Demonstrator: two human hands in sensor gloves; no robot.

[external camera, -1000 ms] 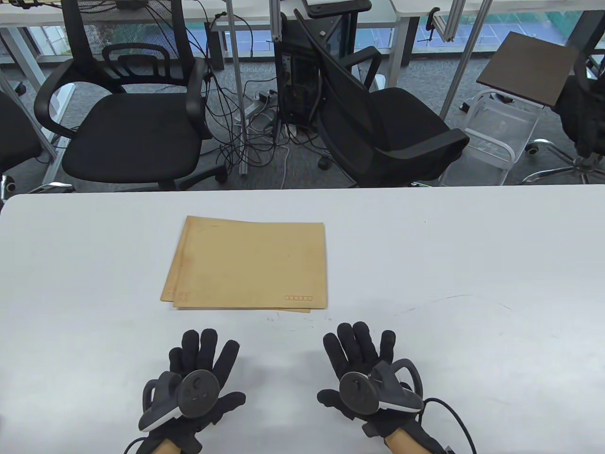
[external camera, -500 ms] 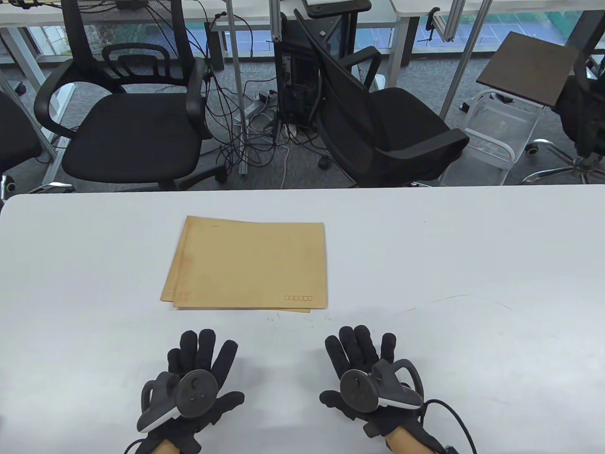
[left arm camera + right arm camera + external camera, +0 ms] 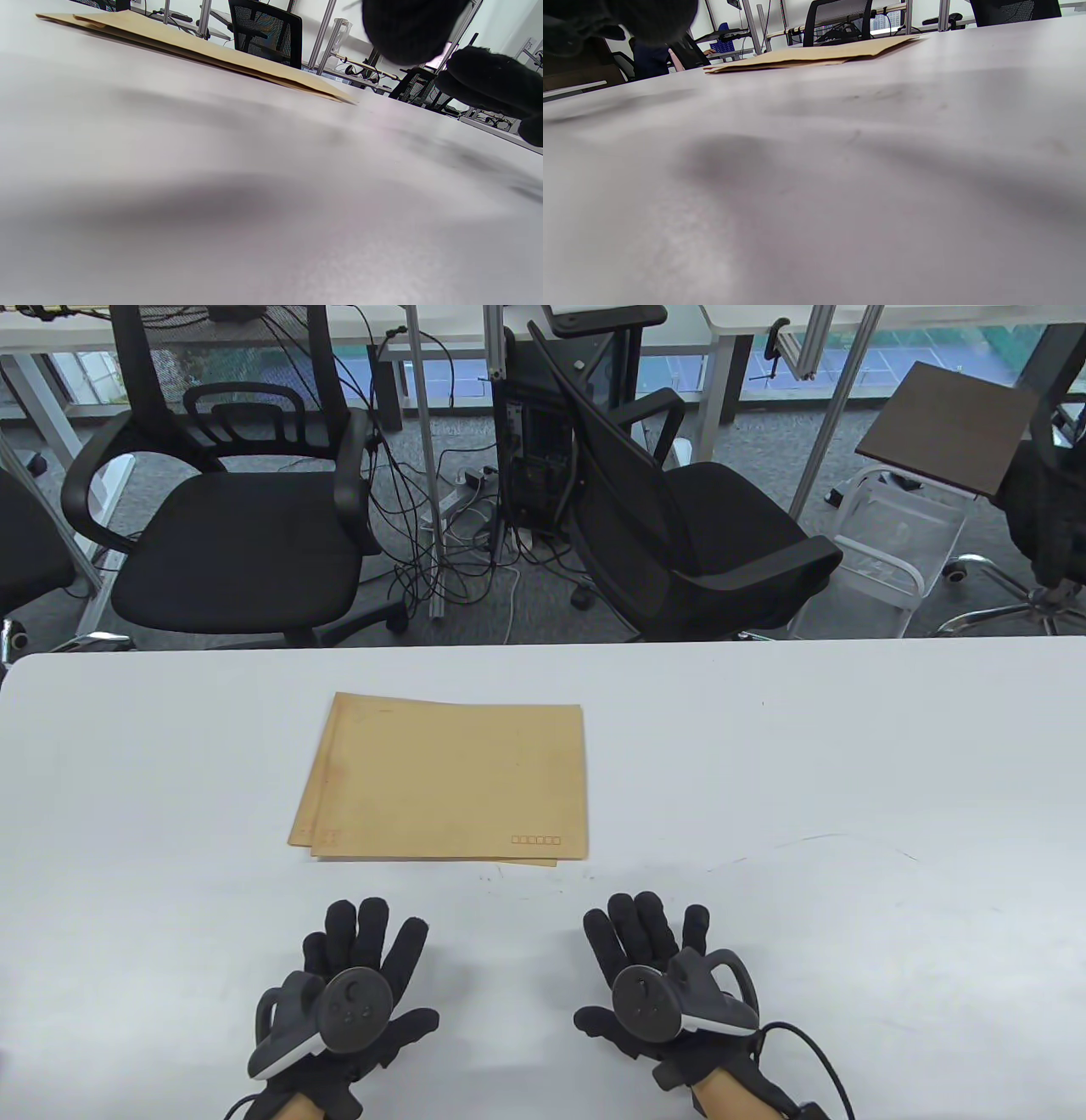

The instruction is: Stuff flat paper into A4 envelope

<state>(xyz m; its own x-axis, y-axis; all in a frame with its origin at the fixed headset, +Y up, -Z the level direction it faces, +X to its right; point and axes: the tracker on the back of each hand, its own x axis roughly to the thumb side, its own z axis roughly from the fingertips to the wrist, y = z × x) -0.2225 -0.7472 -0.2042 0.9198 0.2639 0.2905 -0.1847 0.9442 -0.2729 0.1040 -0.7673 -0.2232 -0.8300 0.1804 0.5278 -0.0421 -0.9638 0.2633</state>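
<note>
Your only printed mark is on the top envelope (image 3: 450, 780): a row of small red-orange boxes near its front right corner; no words can be read there, and a faint mark near the front left corner is too small to make out. The envelope is flat brown kraft paper, matte, rectangular, lying on the white table (image 3: 848, 814) a little left of centre; a second brown sheet of the same kind (image 3: 299, 831) lies under it, slightly askew — its edge shows along the left and front. In the left wrist view the stack (image 3: 191, 44) looks thin and flat against the smooth tabletop; the right wrist view shows the same stack (image 3: 814, 55) with crisp edges.

Your left hand (image 3: 356, 984) rests palm down on the table, near the envelope's front edge but apart from it, fingers spread and holding nothing; your right hand (image 3: 653, 976) lies the same way, fingers splayed — nothing in it either. Both wear black knit gloves; a rounded dark grey plastic tracker (image 3: 327, 1018) with a round face sits on the back of the left, and its twin (image 3: 679, 1005) on the right.
</note>
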